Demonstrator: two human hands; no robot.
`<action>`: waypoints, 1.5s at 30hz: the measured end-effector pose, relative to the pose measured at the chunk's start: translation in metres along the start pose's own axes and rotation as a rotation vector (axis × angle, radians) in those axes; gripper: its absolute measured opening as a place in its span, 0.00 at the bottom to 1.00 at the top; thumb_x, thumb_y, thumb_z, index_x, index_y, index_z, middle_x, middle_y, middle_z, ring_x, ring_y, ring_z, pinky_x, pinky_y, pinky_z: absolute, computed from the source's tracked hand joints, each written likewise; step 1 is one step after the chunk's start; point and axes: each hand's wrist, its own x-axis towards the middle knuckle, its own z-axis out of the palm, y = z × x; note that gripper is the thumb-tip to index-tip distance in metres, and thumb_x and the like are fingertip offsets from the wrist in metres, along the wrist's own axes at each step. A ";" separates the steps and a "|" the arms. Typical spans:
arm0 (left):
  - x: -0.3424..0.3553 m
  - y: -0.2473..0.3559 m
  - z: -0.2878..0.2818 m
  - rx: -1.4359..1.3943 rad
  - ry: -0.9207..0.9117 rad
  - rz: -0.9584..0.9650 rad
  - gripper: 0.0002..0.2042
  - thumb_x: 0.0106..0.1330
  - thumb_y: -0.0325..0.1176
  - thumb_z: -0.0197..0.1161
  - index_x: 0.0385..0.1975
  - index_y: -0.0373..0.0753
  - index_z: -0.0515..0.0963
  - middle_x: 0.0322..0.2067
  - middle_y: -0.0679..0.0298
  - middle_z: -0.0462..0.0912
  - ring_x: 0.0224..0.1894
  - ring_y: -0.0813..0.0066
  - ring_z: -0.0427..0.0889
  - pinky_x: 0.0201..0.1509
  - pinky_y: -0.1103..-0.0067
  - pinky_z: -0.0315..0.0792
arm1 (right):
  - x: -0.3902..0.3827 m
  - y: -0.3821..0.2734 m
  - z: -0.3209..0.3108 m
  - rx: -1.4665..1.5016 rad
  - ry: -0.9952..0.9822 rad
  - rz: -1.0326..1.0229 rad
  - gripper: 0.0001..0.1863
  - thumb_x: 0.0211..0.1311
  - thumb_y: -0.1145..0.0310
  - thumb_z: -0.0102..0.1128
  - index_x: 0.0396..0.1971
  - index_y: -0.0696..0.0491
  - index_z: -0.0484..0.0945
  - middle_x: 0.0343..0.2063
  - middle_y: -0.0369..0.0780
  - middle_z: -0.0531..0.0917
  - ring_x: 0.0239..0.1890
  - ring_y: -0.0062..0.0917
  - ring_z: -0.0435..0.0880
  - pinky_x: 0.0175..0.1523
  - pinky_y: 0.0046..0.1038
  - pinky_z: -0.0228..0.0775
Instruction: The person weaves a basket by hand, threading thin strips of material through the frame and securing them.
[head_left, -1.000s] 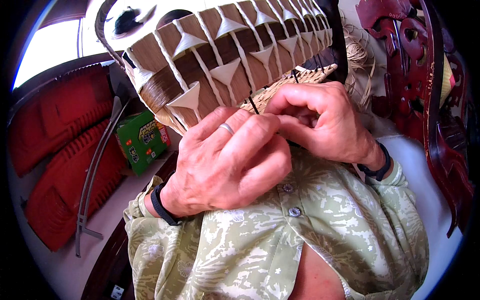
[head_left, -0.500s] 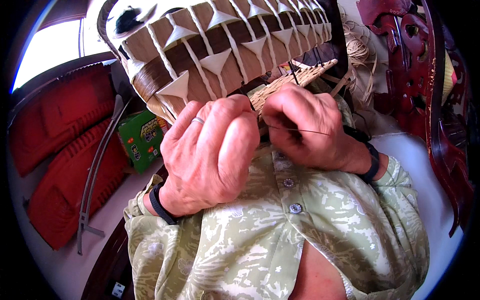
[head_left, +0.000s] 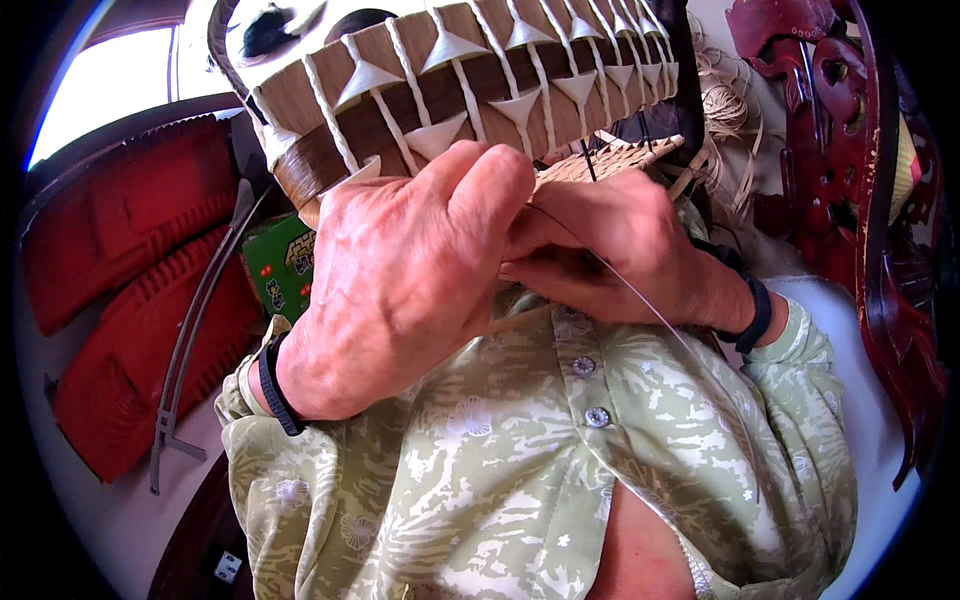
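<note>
From where I am standing, the person's left hand [head_left: 400,280] is curling its fingers, back of the hand upward, and at its three o'clock the right hand [head_left: 620,245] is bending its fingers too. The left hand is covering the fingertips, so I cannot tell what each hand is pinching. A thin dark strand [head_left: 632,288] is passing over the right hand and trailing toward five o'clock, before the green patterned shirt [head_left: 480,430]. Just beyond the hands, at twelve o'clock, a large basket [head_left: 435,100] is showing brown bands with white twisted strips and triangles. Farther away, a ball of pale cord [head_left: 725,105] is lying at two o'clock, a carved dark-red wooden frame [head_left: 875,210] is standing at three, and a green box [head_left: 275,262] is sitting at nine.
</note>
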 end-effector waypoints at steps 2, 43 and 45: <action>-0.002 -0.001 -0.001 -0.018 -0.007 -0.013 0.08 0.55 0.21 0.64 0.33 0.37 0.74 0.25 0.59 0.76 0.26 0.56 0.79 0.27 0.69 0.71 | 0.004 -0.004 0.000 0.052 -0.019 0.108 0.09 0.53 0.70 0.70 0.30 0.54 0.78 0.24 0.39 0.80 0.26 0.33 0.83 0.29 0.33 0.74; -0.031 -0.024 0.022 -0.014 0.215 0.554 0.09 0.43 0.26 0.63 0.27 0.33 0.77 0.36 0.51 0.83 0.23 0.77 0.80 0.24 0.82 0.70 | 0.011 -0.006 -0.008 -0.088 -0.237 0.001 0.08 0.53 0.72 0.63 0.28 0.56 0.71 0.25 0.43 0.77 0.29 0.41 0.83 0.32 0.36 0.75; -0.029 -0.025 0.021 -0.033 0.232 0.541 0.09 0.43 0.26 0.63 0.26 0.33 0.77 0.35 0.52 0.83 0.23 0.77 0.80 0.24 0.82 0.69 | 0.014 -0.009 -0.010 -0.242 -0.218 -0.067 0.07 0.53 0.71 0.61 0.28 0.55 0.71 0.25 0.41 0.75 0.27 0.36 0.82 0.31 0.33 0.75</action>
